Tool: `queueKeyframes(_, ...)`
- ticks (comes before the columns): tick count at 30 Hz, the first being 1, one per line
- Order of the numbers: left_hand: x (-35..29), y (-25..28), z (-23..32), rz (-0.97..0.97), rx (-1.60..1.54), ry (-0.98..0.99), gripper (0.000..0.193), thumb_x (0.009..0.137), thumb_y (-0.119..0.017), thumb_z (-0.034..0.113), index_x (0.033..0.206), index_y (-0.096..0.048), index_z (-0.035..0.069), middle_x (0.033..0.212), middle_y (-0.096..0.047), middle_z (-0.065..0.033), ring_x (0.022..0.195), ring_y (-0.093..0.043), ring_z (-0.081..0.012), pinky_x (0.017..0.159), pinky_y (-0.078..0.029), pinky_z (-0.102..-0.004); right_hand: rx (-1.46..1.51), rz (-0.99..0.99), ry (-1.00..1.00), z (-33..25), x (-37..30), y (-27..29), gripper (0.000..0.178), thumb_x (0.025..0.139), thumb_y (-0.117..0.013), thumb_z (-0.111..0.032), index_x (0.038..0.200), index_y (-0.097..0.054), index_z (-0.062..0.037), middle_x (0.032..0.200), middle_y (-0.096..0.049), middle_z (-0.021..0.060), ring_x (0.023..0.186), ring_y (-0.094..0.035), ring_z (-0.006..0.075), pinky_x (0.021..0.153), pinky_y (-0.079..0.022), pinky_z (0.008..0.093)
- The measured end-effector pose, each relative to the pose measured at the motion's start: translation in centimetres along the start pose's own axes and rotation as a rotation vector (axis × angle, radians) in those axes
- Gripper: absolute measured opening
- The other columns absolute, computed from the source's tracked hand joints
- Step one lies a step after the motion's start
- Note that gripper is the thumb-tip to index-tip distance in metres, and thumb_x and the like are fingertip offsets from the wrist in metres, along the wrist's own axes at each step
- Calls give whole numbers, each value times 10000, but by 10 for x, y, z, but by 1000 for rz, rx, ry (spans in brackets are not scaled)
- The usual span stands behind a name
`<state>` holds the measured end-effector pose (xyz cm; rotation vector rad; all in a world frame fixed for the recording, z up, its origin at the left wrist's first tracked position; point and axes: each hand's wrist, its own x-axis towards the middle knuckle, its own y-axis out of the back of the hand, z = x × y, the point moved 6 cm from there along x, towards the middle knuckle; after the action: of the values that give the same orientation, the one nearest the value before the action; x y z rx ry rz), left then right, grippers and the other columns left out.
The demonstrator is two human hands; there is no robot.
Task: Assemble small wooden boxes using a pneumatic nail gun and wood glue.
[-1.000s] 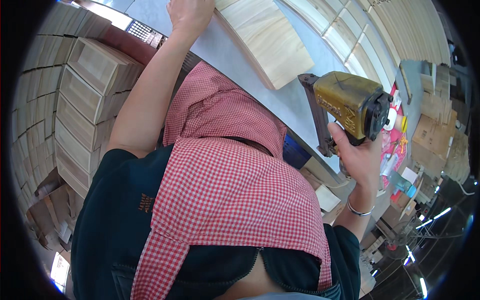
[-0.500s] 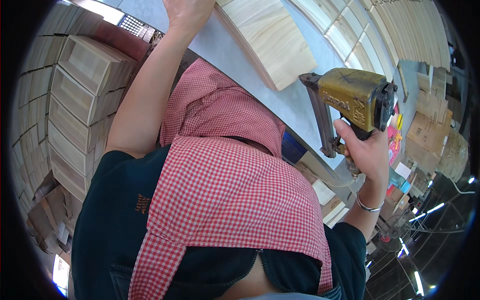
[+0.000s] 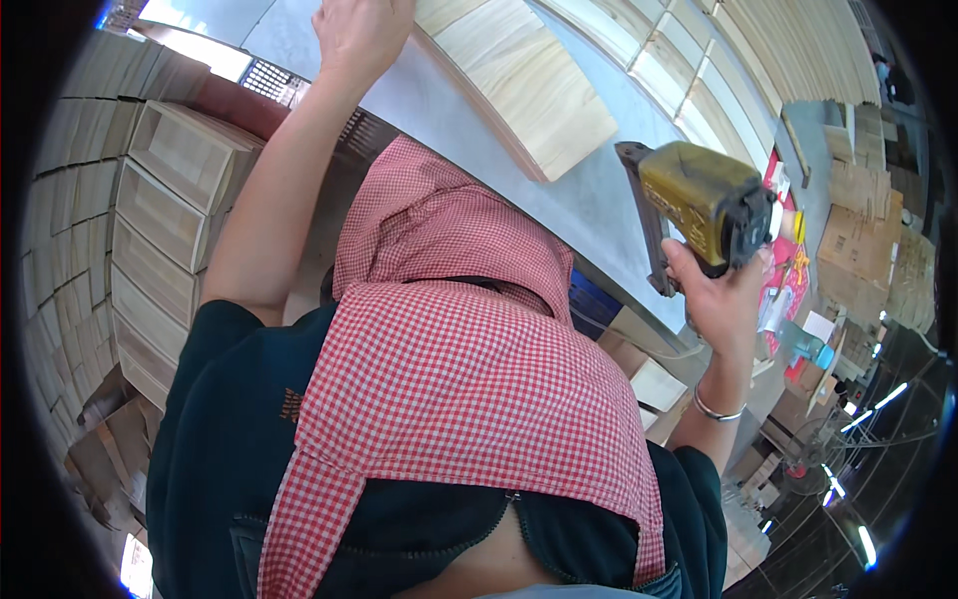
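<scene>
My right hand (image 3: 720,295) is closed round the grip of a nail gun (image 3: 704,195) with a worn yellow-brown body and a dark magazine. The tool is held at the right of the work table, its nose apart from the wood. A pale wooden piece (image 3: 534,95) with a thick, layered-looking edge lies on the grey-blue tabletop (image 3: 469,120). At the upper edge, my left hand (image 3: 361,40) is beside the far left part of this piece; its fingers are mostly cut off by the frame, so its grip cannot be made out.
Rows of wooden boxes (image 3: 649,45) and stacked thin boards (image 3: 808,50) stand beyond the piece. Open wooden boxes (image 3: 160,255) are piled at left. Cardboard (image 3: 858,240), a blue-capped bottle (image 3: 806,344) and a fan (image 3: 813,449) are at right.
The nail gun has turned slightly in my right hand and its nose has moved right, farther from the wooden piece. My left hand shows a little more. The whole view has shifted slightly.
</scene>
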<state>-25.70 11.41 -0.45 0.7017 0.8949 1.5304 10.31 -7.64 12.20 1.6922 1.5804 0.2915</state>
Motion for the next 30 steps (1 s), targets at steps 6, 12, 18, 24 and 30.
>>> queueKeyframes(6, -25, 6, 72, -401, 122, -544, 882, 757, -794, 398, 1470, -421, 37, 1584, -332, -196, 1481, -267, -411, 1189, -278, -548, 109, 211, 36, 45, -29, 17, 350, 828, -811, -58, 1110, -648, 71, 971, -739, 143, 833, -722, 209, 673, -575, 293)
queueKeyframes(12, -68, -34, 141, -213, 373, -1234, 926, 684, -831, 499, 1384, -478, 7, 1448, -410, -192, 1335, -336, -367, 1091, -323, -528, 98, 233, 111, 46, -44, 20, 286, 832, -797, -51, 1063, -670, 60, 919, -734, 118, 805, -708, 191, 670, -560, 272)
queueKeyframes(18, -93, -79, 197, 46, 299, -1120, 605, 716, -792, 461, 1096, -707, -2, 1056, -669, -145, 895, -637, -268, 820, -507, -394, 120, 318, -31, 61, -51, 39, 276, 838, -793, -77, 1048, -666, 50, 848, -714, 93, 664, -654, 153, 571, -522, 251)
queueKeyframes(24, -112, -96, 210, 65, 268, -997, 706, 690, -757, 529, 1119, -680, -26, 1071, -666, -142, 926, -611, -265, 834, -481, -374, 106, 298, -163, 64, -33, 44, 283, 847, -800, -144, 1020, -662, 34, 725, -650, 48, 486, -525, 104, 441, -432, 236)
queueKeyframes(30, -111, -94, 211, -37, 306, -948, 811, 692, -761, 525, 1239, -611, -55, 1123, -654, -150, 957, -623, -267, 889, -488, -364, 106, 281, -137, 64, -23, 43, 297, 854, -804, -190, 999, -658, 25, 674, -612, 29, 425, -470, 89, 391, -389, 234)
